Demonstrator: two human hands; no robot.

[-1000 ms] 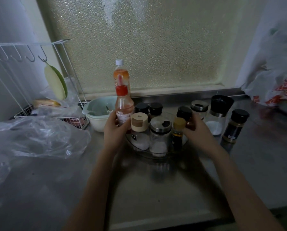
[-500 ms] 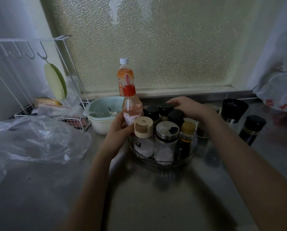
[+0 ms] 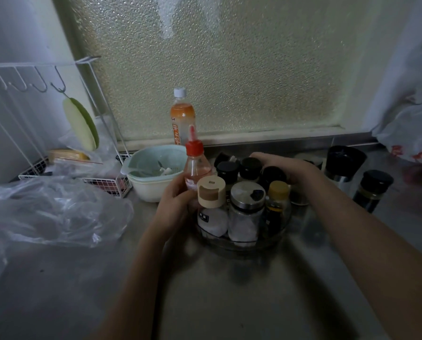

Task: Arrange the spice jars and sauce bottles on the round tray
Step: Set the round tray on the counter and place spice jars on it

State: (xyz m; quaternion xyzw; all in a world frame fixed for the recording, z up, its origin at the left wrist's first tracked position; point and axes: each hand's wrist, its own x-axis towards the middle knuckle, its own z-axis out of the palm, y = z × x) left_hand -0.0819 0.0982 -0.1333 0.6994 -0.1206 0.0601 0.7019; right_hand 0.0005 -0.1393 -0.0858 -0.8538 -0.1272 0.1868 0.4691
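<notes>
The clear round tray (image 3: 239,241) sits on the steel counter, packed with several jars. A beige-capped salt jar (image 3: 211,204), a steel-lidded jar (image 3: 246,212) and a yellow-capped dark bottle (image 3: 277,204) stand in front, black-capped jars (image 3: 250,168) behind. My left hand (image 3: 176,200) is wrapped around the red-capped sauce bottle (image 3: 195,165) at the tray's left edge. My right hand (image 3: 286,168) lies over the black-capped jars at the back right; what its fingers hold is hidden.
A black-topped grinder (image 3: 343,163) and a dark black-capped jar (image 3: 373,190) stand off the tray at the right. A pale green bowl (image 3: 153,173) and an orange drink bottle (image 3: 181,116) are behind left. Crumpled plastic (image 3: 50,209) lies left, under a wire rack (image 3: 33,77).
My right hand moved from the tray's right front up to its back right, over the black-capped jars. My left hand stayed on the red-capped bottle. The camera moved closer.
</notes>
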